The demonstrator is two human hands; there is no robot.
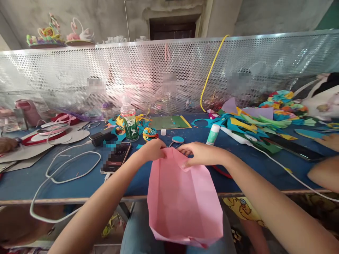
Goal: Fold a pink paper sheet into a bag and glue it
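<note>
A creased pink paper sheet (182, 197) hangs from the front edge of the blue table (39, 180) down over my lap. My left hand (152, 150) is closed on the sheet's top left corner. My right hand (197, 153) pinches its top edge just to the right, thumb pressed on the paper. Both hands hold the far end of the sheet against the tabletop. Just beyond my fingers lie a small teal disc (178, 139) and a glue stick (213, 134).
A phone (116, 157) and white cable (71, 165) lie left of my hands. Behind stand a green bottle (129, 121), a colourful ball (149, 133) and a green sheet (169, 122). Paper scraps (249, 125) pile up right. Another person's hand (329, 141) rests far right. A perforated metal screen (169, 70) closes the back.
</note>
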